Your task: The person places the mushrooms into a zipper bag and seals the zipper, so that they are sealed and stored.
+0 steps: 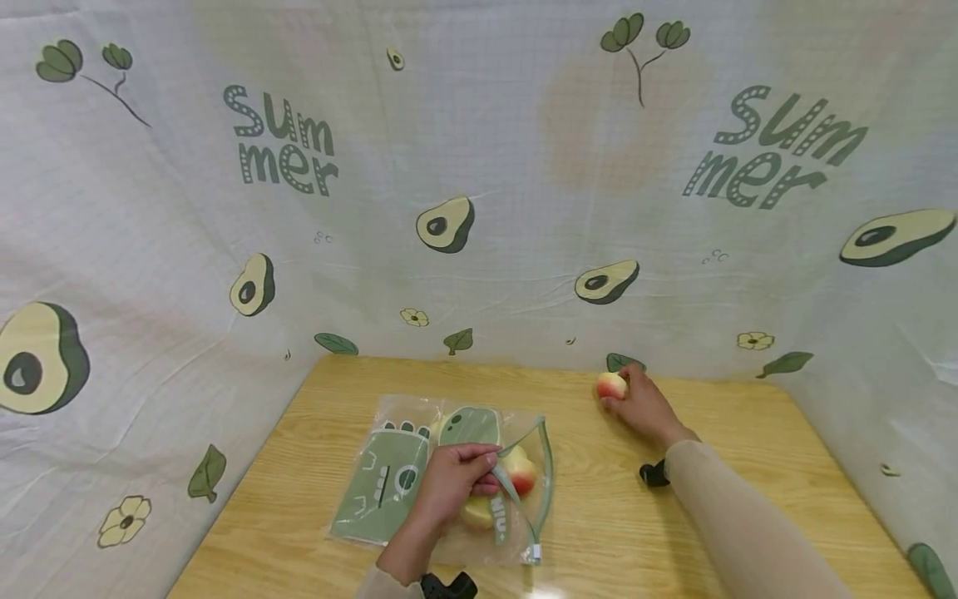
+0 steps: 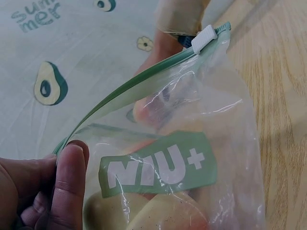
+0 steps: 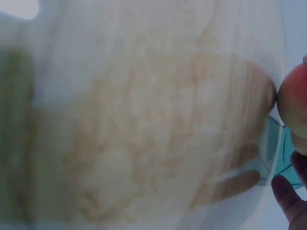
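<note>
My left hand (image 1: 447,481) pinches one green edge strip of a clear slider bag (image 1: 385,491) between thumb and fingers. The two strips stand apart, so the bag's mouth gapes to the right. A white slider (image 2: 204,39) sits at the strip's end. Through the plastic show a red-and-yellow peach (image 1: 521,476) and several pale yellow fruits, partly hidden by the print and my hand. Farther back on the right, my right hand (image 1: 645,409) grips another peach (image 1: 612,385) close over the table. In the right wrist view, that peach (image 3: 293,98) is cut off by the frame's edge.
The wooden table (image 1: 599,516) is bounded by a white cloth (image 1: 516,166) printed with avocados, at the back and both sides. The cloth's back wall stands just behind my right hand. A green "NIU+" label (image 2: 158,165) marks the bag's front.
</note>
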`<state>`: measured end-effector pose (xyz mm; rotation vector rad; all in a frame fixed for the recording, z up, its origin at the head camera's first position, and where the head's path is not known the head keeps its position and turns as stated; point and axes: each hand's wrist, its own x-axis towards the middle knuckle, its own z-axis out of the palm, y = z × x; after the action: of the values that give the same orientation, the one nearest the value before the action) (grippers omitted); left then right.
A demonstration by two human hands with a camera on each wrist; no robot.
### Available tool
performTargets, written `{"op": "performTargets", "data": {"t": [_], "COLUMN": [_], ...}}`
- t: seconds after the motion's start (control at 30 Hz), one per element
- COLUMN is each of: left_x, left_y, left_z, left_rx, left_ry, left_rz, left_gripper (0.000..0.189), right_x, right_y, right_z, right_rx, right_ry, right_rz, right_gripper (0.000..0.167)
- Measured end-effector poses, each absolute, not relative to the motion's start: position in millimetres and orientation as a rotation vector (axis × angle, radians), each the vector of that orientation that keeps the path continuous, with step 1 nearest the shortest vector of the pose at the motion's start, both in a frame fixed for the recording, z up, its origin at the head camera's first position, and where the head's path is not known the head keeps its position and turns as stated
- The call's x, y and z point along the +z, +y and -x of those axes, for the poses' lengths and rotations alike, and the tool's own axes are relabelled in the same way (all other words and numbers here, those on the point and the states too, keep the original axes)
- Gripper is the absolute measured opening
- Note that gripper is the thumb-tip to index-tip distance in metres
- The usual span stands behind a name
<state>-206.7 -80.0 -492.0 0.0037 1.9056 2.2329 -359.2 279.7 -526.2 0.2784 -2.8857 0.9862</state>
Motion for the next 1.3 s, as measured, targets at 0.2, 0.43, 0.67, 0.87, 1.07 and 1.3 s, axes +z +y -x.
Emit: {"op": "performTargets", "data": {"t": [0.2, 0.43, 0.67, 0.87, 1.07, 1.3], "left_x": [-491.6, -490.1, -491.0, -490.7, -491.2, -490.7], "left_y": [-80.1, -80.9, -80.6, -81.1, -80.5, -79.3], "left_z": [206.2, 205.2, 204.5, 203.8, 202.2, 202.2], "left_rx": [2.225, 2.214, 2.219, 2.203, 2.192, 2.208], "left_ry": [1.912, 1.922, 1.911, 1.927, 1.942, 1.922], "left_rz": [-0.013, -0.021, -0.024, -0.028, -0.024, -0.027], "left_gripper": [0.028, 0.03, 0.03, 0.03, 0.029, 0.03], "right_x": [-527.8, -529.1, -531.1, -534.6, -538.5, -538.3], "right_y": [281.1, 279.4, 279.7, 280.0, 281.9, 284.8], "right_z": [354.6, 350.4, 344.3, 341.1, 336.6, 331.2], "right_rx": [1.01, 0.972, 0.968, 0.938, 0.916, 0.892], "right_ry": [-2.87, -2.869, -2.846, -2.811, -2.804, -2.815], "right_rz": [-0.286, -0.32, -0.315, -0.312, -0.324, -0.322], "right_gripper": [0.076, 0.082, 0.084, 0.088, 0.088, 0.087]}}
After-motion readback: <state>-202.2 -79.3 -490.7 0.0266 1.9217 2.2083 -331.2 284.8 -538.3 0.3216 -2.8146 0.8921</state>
